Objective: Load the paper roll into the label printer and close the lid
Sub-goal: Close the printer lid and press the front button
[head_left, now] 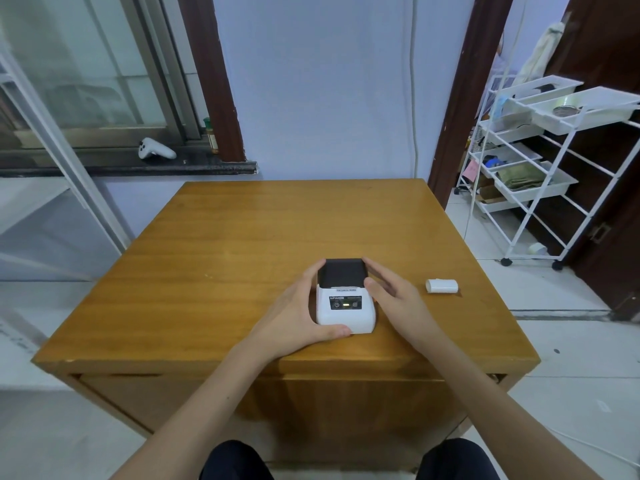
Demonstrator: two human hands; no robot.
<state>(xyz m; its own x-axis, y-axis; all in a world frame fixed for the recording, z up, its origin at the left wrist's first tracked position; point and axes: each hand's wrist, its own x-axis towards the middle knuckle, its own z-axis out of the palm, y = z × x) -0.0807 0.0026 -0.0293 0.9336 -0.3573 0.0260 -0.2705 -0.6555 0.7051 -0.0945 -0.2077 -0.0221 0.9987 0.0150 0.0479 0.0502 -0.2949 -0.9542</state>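
Observation:
A small white label printer (346, 306) with a black lid sits on the wooden table (242, 244), its lid down and a light lit on its front panel. My left hand (298, 313) wraps the printer's left side, thumb on the near corner, fingers up by the lid. My right hand (391, 292) rests against the printer's right side, fingertips touching the lid's far right corner. A white paper roll (442, 286) lies on its side on the table, to the right of my right hand and apart from it.
A white wire cart (540, 168) with trays stands on the floor past the table's right edge. A white game controller (156, 149) lies on the window sill at the back left. My knees show below the table's near edge.

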